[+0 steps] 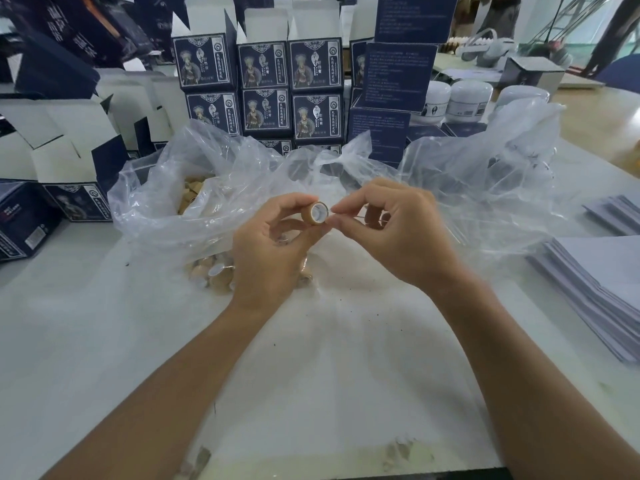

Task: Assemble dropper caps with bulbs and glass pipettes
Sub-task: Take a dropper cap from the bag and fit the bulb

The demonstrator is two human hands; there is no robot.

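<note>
- Dropper cap, tan with a pale lining, sitting dead centre of the frame, up off the worktop, open mouth turned right.
- Left hand curled round it, thumb and forefinger pinching the tan wall.
- Right hand pinched tight at the fingertips, right at the cap's mouth. Looks like a thin clear pipette in there, but too faint to swear to; can't tell what, if anything, is really held.
- Biggest worry, going by the task: glass going in crooked. Off-axis push into the bulb hole and probably a snapped tip, or a jab in the thumb.
- Second: light grip on a small round cap. Bit too much shove from the right and likely popping out, down among the loose caps just below the left hand, mixed in with undone ones.
- Third: crinkly plastic bag spread right behind and under both hands. Easy to snag a finger, or lose a dropped clear pipette against clear film.
- Stacked leaflets at right edge and navy boxes up top well apart, no bother.
</note>
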